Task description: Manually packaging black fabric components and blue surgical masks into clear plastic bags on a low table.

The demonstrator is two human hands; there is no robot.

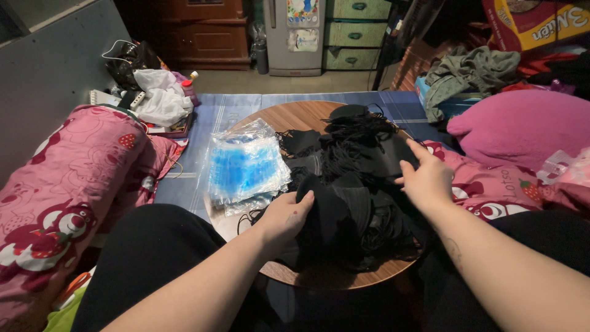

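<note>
A heap of black face masks (353, 184) with tangled ear loops covers the right half of a small round wooden table (289, 117). My left hand (287, 215) lies on the near left edge of the heap, its fingers closed over a black mask. My right hand (427, 178) rests on the heap's right side, index finger stretched out, fingers apart. To the left of the heap lies a stack of clear plastic bags (246, 166) with blue contents.
A pink printed bolster (67, 184) lies at the left and a magenta cushion (522, 126) at the right. Bags and clutter (150, 86) sit at the back left. A blue mat (221, 110) lies under the table. Green drawers (356, 31) stand behind.
</note>
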